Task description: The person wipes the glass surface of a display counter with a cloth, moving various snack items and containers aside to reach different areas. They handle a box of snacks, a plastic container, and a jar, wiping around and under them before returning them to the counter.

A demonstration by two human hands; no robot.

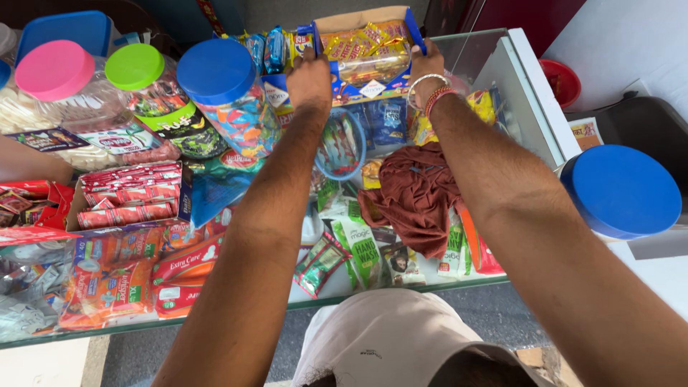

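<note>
Both my arms reach forward over a glass counter (502,79). My left hand (309,77) grips the left side of an open blue cardboard box (373,87) filled with yellow and orange snack packets (362,44). My right hand (424,72), with bangles and red threads on the wrist, holds the box's right side; its fingers are partly hidden behind the box. The box is at the far edge of the counter, above a small clear tub with a blue rim (340,143).
Plastic jars with pink (54,69), green (135,66) and blue (216,70) lids stand at the left. Another blue-lidded jar (620,190) is at the right. A brown cloth (416,193), sachets and a red packet box (129,195) cover the counter.
</note>
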